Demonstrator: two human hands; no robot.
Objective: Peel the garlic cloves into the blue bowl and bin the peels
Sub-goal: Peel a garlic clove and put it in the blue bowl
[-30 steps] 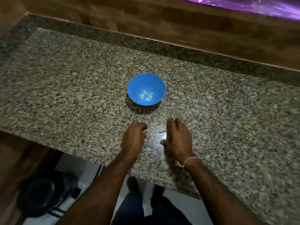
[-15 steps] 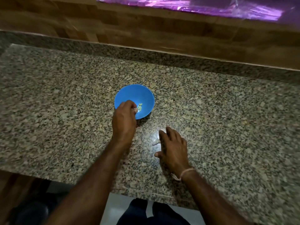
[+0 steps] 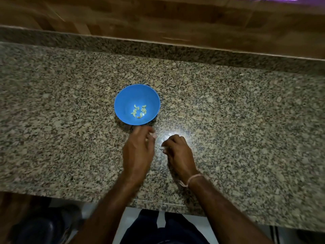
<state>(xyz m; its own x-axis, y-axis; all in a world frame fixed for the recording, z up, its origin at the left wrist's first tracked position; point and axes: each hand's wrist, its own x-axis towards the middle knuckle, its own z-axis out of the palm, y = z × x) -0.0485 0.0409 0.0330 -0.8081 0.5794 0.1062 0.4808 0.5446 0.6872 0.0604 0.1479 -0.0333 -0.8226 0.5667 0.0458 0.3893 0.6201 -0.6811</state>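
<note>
The blue bowl (image 3: 123,103) stands on the granite counter (image 3: 246,120) with several peeled garlic cloves (image 3: 139,111) in its bottom. My left hand (image 3: 138,152) hovers just in front of the bowl, blurred by motion, its fingers loosely bent with nothing seen in them. Beside it to the right, my right hand (image 3: 178,152) rests on the counter with curled fingers. It pinches a small pale scrap of garlic peel (image 3: 162,148) at its fingertips.
The counter's front edge (image 3: 158,203) runs just below my wrists. A dark round bin (image 3: 40,228) sits on the floor at the lower left. A raised granite lip and a wooden wall (image 3: 175,20) close off the back.
My left hand has pulled back from over the bowl toward my right hand, and more cloves lie in the bowl. My right hand has stayed put, still pinching the pale scrap.
</note>
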